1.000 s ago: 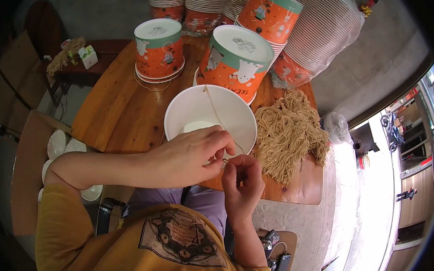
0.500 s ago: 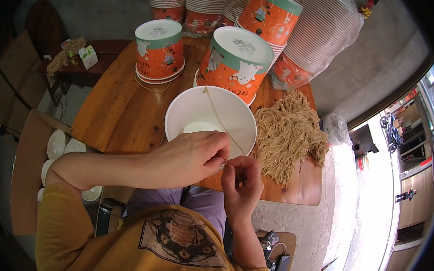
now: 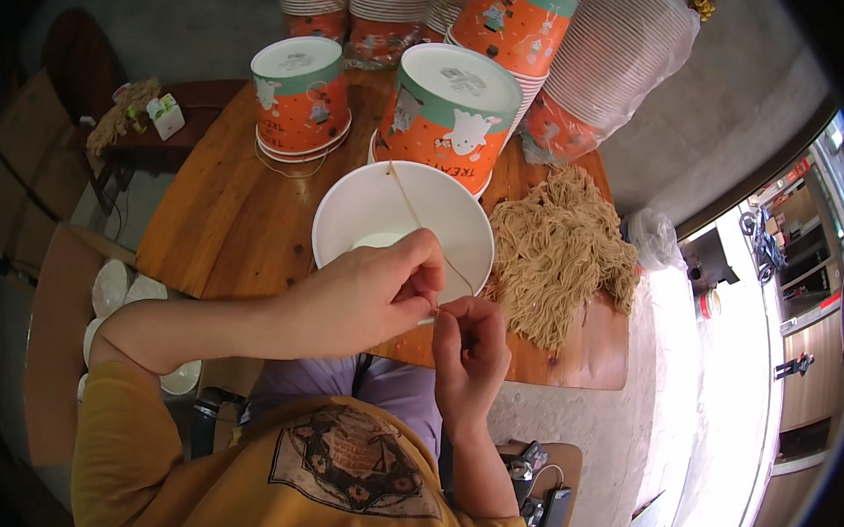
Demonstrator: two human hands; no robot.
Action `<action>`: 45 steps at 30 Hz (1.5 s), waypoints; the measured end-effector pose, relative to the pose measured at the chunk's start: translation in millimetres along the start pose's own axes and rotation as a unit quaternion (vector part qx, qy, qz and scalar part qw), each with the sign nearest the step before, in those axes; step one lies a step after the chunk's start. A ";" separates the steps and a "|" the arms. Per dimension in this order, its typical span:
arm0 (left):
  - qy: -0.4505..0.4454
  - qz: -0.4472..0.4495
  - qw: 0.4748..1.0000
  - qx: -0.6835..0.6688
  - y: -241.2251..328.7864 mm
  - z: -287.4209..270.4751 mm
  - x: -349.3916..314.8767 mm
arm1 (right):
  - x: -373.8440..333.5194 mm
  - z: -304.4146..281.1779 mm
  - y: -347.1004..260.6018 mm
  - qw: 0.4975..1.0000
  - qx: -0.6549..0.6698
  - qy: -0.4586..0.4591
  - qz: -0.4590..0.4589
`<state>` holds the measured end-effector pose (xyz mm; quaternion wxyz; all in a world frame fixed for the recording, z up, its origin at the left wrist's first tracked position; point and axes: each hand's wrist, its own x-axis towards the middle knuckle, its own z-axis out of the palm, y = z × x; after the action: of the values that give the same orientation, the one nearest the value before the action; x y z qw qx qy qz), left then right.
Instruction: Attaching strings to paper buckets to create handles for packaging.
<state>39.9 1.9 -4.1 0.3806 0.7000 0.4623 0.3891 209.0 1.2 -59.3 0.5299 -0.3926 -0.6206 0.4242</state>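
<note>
A paper bucket with a white inside (image 3: 343, 210) stands mouth up at the table's near edge. A thin tan cord (image 3: 408, 201) runs from a hole near its far rim across the mouth to the near right rim. My left hand (image 3: 377, 285) reaches over the near rim, thumb and fingers pinched at the cord's near end. Against it, just outside the rim, my right hand (image 3: 475, 349) pinches the same end with curled fingers. The fingertips nearly touch and hide the cord's tip and any hole there.
Upside-down orange buckets (image 3: 301, 111) with green bands stand behind, beside a larger one (image 3: 455, 116). Plastic-wrapped bucket stacks (image 3: 613, 67) line the back. Right of the bucket lies a heap of tan cords (image 3: 562, 258). A cardboard box (image 3: 55, 338) holding white-bottomed pieces sits at left.
The bucket and table sit slightly further left and up in the view. My left hand has lifted a little, its fingers bent more openly; both hands stay pinched at the cord's end.
</note>
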 end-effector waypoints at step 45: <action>-0.043 -0.047 0.998 -0.022 4.0 -5.3 5.1 | 2.4 -4.5 1.7 1.000 -0.028 -0.002 0.006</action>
<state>38.0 6.5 2.6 0.4328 0.6851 0.4694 0.3506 213.2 4.5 -59.7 0.5149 -0.4101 -0.6310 0.4106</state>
